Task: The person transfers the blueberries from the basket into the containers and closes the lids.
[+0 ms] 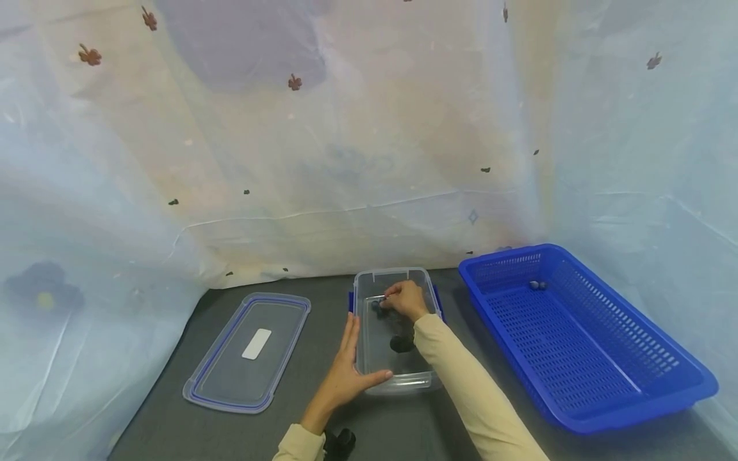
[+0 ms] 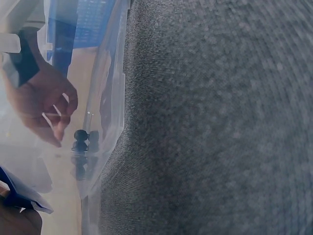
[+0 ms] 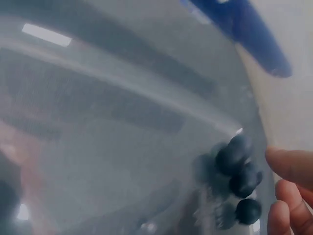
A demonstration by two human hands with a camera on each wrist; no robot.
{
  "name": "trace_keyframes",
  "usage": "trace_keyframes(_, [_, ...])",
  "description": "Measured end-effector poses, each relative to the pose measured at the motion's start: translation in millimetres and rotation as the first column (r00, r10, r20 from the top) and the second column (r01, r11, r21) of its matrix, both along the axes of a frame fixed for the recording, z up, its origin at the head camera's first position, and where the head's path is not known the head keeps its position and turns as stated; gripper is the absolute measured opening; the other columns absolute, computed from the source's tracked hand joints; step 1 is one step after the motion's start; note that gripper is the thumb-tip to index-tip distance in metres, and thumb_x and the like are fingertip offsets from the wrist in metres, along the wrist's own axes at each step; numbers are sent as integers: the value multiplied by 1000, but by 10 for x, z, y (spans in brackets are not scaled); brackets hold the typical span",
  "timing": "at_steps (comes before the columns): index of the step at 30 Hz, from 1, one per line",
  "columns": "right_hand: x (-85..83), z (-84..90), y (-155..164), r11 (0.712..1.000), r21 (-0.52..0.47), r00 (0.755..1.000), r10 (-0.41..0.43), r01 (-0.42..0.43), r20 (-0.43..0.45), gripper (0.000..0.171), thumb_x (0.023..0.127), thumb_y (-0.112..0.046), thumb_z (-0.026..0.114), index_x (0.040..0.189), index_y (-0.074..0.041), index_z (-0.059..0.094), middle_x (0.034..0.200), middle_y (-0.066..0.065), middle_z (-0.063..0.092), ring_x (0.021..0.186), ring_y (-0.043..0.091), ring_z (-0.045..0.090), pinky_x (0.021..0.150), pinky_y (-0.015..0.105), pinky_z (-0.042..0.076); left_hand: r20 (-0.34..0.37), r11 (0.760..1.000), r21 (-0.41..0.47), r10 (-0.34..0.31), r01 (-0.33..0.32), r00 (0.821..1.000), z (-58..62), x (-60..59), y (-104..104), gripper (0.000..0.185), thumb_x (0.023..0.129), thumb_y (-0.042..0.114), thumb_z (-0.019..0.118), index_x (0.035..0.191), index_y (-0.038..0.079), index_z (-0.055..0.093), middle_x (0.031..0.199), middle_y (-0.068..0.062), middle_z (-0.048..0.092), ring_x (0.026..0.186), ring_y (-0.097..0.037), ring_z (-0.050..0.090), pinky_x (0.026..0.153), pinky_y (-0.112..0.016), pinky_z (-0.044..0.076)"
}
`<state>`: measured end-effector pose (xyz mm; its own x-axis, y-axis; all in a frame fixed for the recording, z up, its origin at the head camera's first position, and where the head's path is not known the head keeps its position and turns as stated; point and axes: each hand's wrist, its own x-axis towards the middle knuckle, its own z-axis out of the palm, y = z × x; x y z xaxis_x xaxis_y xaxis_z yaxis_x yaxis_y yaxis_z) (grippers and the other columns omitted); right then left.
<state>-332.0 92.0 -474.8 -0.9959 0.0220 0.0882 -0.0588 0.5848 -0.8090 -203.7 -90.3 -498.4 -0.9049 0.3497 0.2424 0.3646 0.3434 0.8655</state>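
Grey bench [image 1: 317, 320] carries a blue perforated plastic basket [image 1: 567, 358], a clear rectangular plastic box [image 1: 403, 383] and a blue-rimmed clear lid [image 1: 227, 368]. The straight-fingered left hand [image 1: 343, 376] touches the box; inside, the right hand [image 1: 407, 301], loosely bent, visibly holding nothing, is beside small dark round balls [image 3: 243, 183].

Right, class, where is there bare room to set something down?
Bare table: between lid and box, beyond the left hand. The basket is bare at its near end. Crowded: the box's far end, with the right hand and dark balls.
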Motion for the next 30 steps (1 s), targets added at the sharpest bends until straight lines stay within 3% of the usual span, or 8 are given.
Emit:
trace_keyframes(9, [60,178,6,982,-172,997,72,-72,-3,26,81,-11,78,101,3,72,86,8,71,81,25,66,74,39,53,3,1000,14,0,0,1000,6,8,0,115,77,27,84,156,11,3,161,-8,-9,144,-34,-1,106,-64,23])
trace_keyframes(16, [137,433,122,934,-325,987,160,-148,11,28,86,-12,74,110,2,69,102,11,69,96,28,63,88,47,49,3,1000,23,2,-2,1000,-3,11,3,116,76,28,84,156,12,3,161,-8,-9,144,-35,-1,106,-64,22])
trace_keyframes(20, [158,581,241,917,-364,983,183,-164,17,33,87,-17,73,115,1,67,108,11,68,103,29,61,93,49,46,-1,1000,19,2,-2,1000,-21,9,-2,116,76,32,83,157,13,1,161,-9,-10,144,-36,-2,106,-65,20])
trace_keyframes(25, [189,784,445,900,-403,985,175,-164,-9,35,91,-18,70,119,2,65,114,13,67,106,28,59,89,42,47,-8,1000,15,15,-15,1000,-45,7,-6,117,76,35,83,157,16,1,161,-8,-9,144,-34,-1,106,-65,19])
trace_keyframes(30, [312,1066,704,900,-402,985,168,-170,-40,37,93,-18,67,123,4,62,119,16,64,110,31,57,89,39,44,-20,1000,18,14,-14,1000,-29,7,0,118,74,35,85,157,15,2,161,-9,-8,144,-34,0,106,-64,20])
